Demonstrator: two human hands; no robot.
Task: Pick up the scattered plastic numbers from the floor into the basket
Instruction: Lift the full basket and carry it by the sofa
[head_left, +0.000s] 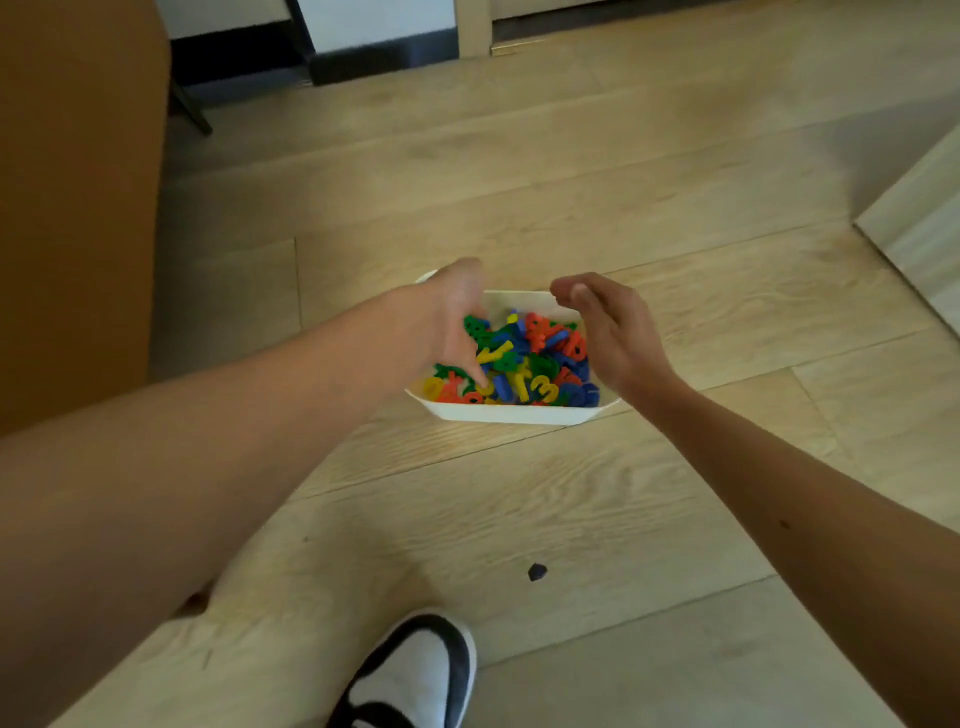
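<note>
A white basket (511, 413) stands on the wooden floor in the middle of the view, filled with several plastic numbers (524, 364) in red, blue, green and yellow. My left hand (449, 317) hovers over the basket's left side, fingers apart and pointing down, its thumb touching the pile. My right hand (610, 332) hangs over the basket's right side, fingers loosely curled, nothing visible in it. A small dark blue piece (537, 571) lies alone on the floor nearer to me than the basket.
A brown cabinet side (78, 208) rises at the left. A pale furniture edge (919, 218) stands at the right. My foot in a white and grey slipper (415, 675) is at the bottom. Dark furniture legs (192, 111) stand far left.
</note>
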